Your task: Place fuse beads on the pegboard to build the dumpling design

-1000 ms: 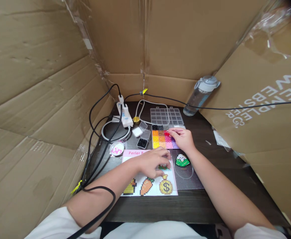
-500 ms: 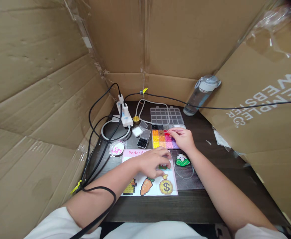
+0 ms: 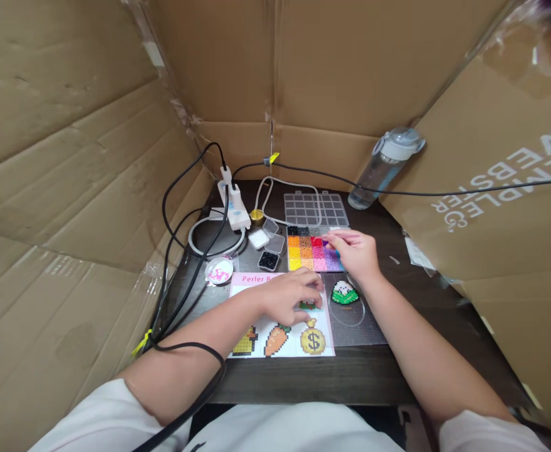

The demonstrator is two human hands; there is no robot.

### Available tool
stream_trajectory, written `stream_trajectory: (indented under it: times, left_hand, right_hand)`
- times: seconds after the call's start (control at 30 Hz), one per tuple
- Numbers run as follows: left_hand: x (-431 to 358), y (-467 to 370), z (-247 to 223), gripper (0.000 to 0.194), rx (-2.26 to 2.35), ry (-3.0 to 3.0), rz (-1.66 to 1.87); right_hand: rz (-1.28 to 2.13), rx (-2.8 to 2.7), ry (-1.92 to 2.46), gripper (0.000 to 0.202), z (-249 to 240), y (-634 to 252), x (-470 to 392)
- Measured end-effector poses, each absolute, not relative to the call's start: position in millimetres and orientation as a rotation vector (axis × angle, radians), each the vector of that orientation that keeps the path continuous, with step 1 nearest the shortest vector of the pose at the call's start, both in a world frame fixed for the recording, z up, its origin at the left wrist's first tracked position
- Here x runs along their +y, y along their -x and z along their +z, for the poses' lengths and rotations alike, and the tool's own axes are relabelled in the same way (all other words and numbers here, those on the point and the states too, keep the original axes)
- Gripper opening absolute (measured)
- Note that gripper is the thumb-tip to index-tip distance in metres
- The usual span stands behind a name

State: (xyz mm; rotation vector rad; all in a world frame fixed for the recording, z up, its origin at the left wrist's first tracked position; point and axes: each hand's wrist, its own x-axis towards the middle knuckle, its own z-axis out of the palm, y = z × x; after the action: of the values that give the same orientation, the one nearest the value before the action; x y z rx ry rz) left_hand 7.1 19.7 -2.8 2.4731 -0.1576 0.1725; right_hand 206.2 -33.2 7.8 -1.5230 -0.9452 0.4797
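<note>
My left hand (image 3: 294,295) rests on the printed pattern sheet (image 3: 279,342), its fingers apart and curved, with nothing seen between them. Above the right part of the sorted bead box (image 3: 306,251), my right hand (image 3: 356,251) has thumb and fingertips pinched together. Whatever they hold, if anything, is too small to tell. Green, white and black beads form a piece (image 3: 345,292) on the clear pegboard (image 3: 362,333), right of the sheet. The sheet shows a carrot, a money bag and a yellow figure; my left hand covers part of it.
Small boxes of white beads (image 3: 258,238) and black beads (image 3: 269,260), a round dish (image 3: 219,270) and a power strip (image 3: 235,207) lie left. A bottle (image 3: 383,169) leans at the back right. Black cables (image 3: 213,248) cross my left arm. Cardboard walls surround the table.
My right hand has shifted right over the bead box, from the red beads toward the purple ones. My left hand stays on the sheet. The whole view has shifted slightly.
</note>
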Motion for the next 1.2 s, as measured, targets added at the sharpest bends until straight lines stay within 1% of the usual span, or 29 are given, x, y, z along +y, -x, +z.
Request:
stream_trajectory:
  times: [0.1, 0.27, 0.37, 0.57, 0.77, 0.9, 1.03, 1.2]
  left_hand:
    - [19, -8, -2, 0.027, -0.17, -2.48, 0.176]
    - [19, -10, -5, 0.025, -0.171, -2.479, 0.165]
    - [18, -11, -9, 0.023, -0.164, -2.474, 0.183]
    - [17, -13, -10, 0.021, -0.138, -2.469, 0.177]
    - [16, -13, -8, 0.016, -0.118, -2.473, 0.182]
    - [15, -13, -7, 0.015, -0.113, -2.475, 0.177]
    - [16, -14, -9, 0.016, -0.11, -2.485, 0.186]
    - [18, -15, -12, 0.017, -0.123, -2.5, 0.193]
  right_hand:
    - [0.401, -0.929, 1.472, 0.02, 22, -209, -53]
    - [0.439, -0.832, 1.373, 0.014, 30, -217, -108]
    - [0.495, -0.7, 1.363, 0.015, 22, -216, -145]
    - [0.46, -0.522, 1.381, 0.017, -9, -207, -195]
    - [0.453, -0.476, 1.357, 0.021, -29, -202, -209]
    - [0.405, -0.518, 1.391, 0.018, -37, -198, -210]
    - [0.331, -0.598, 1.526, 0.013, -42, -196, -208]
    - [0.303, -0.665, 1.608, 0.013, -39, -192, -206]
